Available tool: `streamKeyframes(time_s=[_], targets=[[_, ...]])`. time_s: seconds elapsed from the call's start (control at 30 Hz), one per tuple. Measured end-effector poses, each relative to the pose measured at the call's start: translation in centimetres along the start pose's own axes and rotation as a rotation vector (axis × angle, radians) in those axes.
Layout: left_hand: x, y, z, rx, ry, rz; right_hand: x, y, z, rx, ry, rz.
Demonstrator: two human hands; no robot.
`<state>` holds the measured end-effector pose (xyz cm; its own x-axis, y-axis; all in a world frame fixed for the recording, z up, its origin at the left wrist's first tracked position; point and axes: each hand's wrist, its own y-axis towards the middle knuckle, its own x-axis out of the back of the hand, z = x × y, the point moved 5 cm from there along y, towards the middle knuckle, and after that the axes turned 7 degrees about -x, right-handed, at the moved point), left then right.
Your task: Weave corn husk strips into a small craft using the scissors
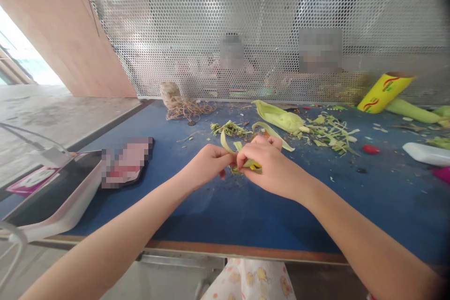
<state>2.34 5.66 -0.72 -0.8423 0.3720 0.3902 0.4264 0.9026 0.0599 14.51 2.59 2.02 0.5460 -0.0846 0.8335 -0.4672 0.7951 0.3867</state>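
Both my hands meet over the middle of the blue table (218, 206). My right hand (272, 166) is closed around a small corn cob (253, 165), of which only yellow kernels and pale green husk show between the fingers. My left hand (207, 161) pinches a strip of husk (225, 143) that curls up from the cob. Just beyond my hands lies a larger piece of green husk (281, 117).
Husk scraps (332, 133) and corn silk (230, 127) litter the table behind my hands. A tangle of brown fibres (183, 105) lies at the back left, a yellow package (383, 91) at the back right. A scale (52, 197) sits at the left edge. People sit behind a perforated metal screen (246, 18).
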Motion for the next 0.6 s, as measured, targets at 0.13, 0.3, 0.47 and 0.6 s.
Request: streamKeyframes(time_s=[0.13, 0.3, 0.47, 0.6], targets=[[-0.2, 0.0, 0.0, -0.014, 0.001, 0.004, 0.0, 0.0, 0.1, -0.009, -0.002, -0.035], [-0.3, 0.1, 0.1, 0.007, -0.006, 0.008, 0.0, -0.1, 0.3, -0.001, -0.065, -0.043], [0.1, 0.1, 0.0, 0.002, -0.009, -0.036, 0.9, -0.1, 0.3, 0.044, -0.037, -0.086], [0.3, 0.0, -0.2, 0.011, 0.014, -0.053, 1.1, 0.2, 0.2, 0.061, -0.027, -0.118]])
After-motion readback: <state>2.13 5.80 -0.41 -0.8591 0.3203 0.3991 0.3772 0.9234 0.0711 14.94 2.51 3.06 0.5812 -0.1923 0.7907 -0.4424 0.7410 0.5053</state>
